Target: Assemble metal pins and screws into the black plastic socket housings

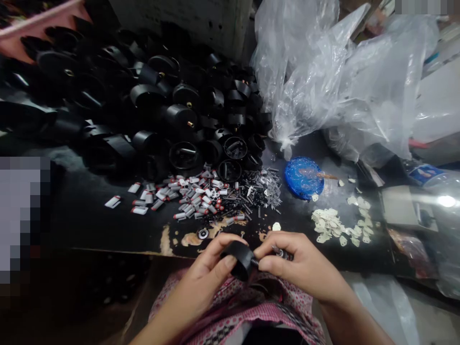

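My left hand is closed around a round black plastic housing, its open side tilted toward me. At the housing's right side, my right hand pinches a small dark coil spring between thumb and forefinger. Some metallic piece also lies within the curled right fingers, too covered to name. Just beyond my hands rests a pile of small grey-and-white parts with red ends. Loose springs and tiny metal pieces are heaped beside that pile.
Many black round housings are piled at the back left, near a pink crate. A blue lid holds a brownish stick. Flat cream pieces are scattered at right, with clear plastic bags behind. The table's front edge runs before me.
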A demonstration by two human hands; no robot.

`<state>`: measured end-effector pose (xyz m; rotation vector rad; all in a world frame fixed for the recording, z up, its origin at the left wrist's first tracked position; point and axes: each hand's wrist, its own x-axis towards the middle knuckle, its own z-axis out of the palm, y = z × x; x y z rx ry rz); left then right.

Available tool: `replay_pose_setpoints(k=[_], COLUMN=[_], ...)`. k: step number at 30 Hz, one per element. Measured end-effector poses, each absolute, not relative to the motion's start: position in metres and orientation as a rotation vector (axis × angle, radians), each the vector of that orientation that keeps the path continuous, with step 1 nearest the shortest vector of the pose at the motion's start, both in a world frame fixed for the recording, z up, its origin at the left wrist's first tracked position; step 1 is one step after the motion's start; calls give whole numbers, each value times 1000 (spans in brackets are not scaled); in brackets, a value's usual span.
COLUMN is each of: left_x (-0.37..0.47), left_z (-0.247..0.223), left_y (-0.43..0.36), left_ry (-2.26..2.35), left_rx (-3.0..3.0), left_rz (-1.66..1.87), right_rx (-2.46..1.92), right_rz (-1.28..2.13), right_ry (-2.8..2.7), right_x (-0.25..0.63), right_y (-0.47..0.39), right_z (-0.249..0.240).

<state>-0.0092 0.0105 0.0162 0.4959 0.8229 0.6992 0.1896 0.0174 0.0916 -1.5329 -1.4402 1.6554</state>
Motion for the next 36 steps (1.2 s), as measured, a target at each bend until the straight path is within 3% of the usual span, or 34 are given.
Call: replay_pose_setpoints(k=[5,11,16,26,32,36], left_x=[-20,-1,8,7,14,20], left_z=[9,14,17,11,25,36], left_y=[3,21,37,33,31,29], left_ry=[915,928,924,918,897,832], left_rx=[474,242,229,291,207,119], left_rz=[696,958,1108,1172,1127,1063], right_rx=[-1568,-1940,-1909,-1903,-1635,-1559], right_rz=[1628,527,273,179,682,733], right_ry=[-1505,-2160,-2441,-2461,-1894,-1730], right_x=[181,180,178,174,173,166], right_y=[19,49,60,59,39,29], right_z=[81,62,48,46,57,60])
